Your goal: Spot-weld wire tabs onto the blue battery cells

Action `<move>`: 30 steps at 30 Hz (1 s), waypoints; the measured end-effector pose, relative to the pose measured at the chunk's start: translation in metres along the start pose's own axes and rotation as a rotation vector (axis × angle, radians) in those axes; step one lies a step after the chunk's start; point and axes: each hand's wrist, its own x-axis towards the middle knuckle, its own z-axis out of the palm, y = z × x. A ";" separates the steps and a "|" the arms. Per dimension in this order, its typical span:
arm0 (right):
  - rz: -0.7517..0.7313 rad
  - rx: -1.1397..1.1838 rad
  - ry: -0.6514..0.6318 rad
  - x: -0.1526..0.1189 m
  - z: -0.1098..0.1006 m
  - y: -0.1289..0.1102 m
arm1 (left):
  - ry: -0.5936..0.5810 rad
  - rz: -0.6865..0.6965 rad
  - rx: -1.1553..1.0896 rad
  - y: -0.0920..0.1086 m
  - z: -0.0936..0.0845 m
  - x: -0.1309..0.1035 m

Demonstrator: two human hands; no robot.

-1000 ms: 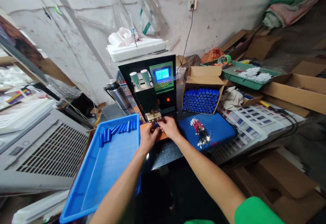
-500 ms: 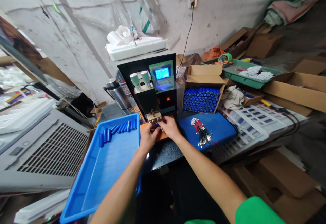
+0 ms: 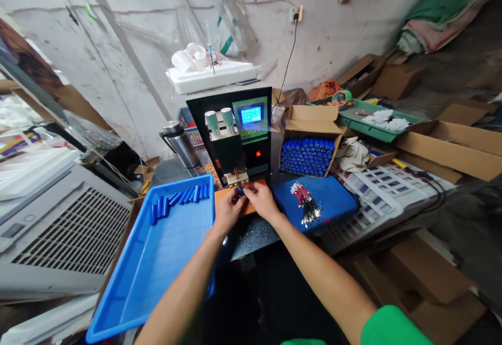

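A black spot welder (image 3: 231, 154) with a lit blue screen stands in front of me. Beneath its electrodes (image 3: 237, 176), a blue cylindrical battery cell (image 3: 240, 192) shows in part between my fingers. My left hand (image 3: 227, 211) is closed around the cell from the left. From the right, my right hand (image 3: 262, 200) pinches at the cell's top by the electrodes; whatever lies between those fingertips is too small to make out. Both hands are over an orange board (image 3: 251, 207).
Several blue cells lie at the far end of a blue tray (image 3: 157, 261) on the left. At right, red and black wire leads (image 3: 306, 204) rest on a blue pad (image 3: 337, 198). Behind it stands a carton (image 3: 314, 114) packed with cells. A steel flask (image 3: 181, 144) is left of the welder.
The camera view has shifted slightly. Both hands stay under the electrodes, with the fingers only a little adjusted around the battery cell.
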 end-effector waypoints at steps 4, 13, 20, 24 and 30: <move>-0.095 -0.156 0.062 -0.014 -0.004 -0.014 | 0.003 0.042 0.093 -0.002 -0.002 -0.001; -0.159 -0.396 0.106 -0.017 -0.016 -0.023 | 0.029 0.285 0.343 0.003 -0.006 0.005; -0.410 -0.720 0.265 0.017 -0.095 -0.005 | 0.017 0.284 0.312 0.009 -0.007 0.003; -0.456 -0.936 0.367 0.049 -0.146 -0.004 | -0.092 0.271 0.302 0.008 -0.007 0.003; -0.334 -1.193 0.366 0.092 -0.175 -0.009 | -0.137 0.265 0.303 0.005 -0.007 0.005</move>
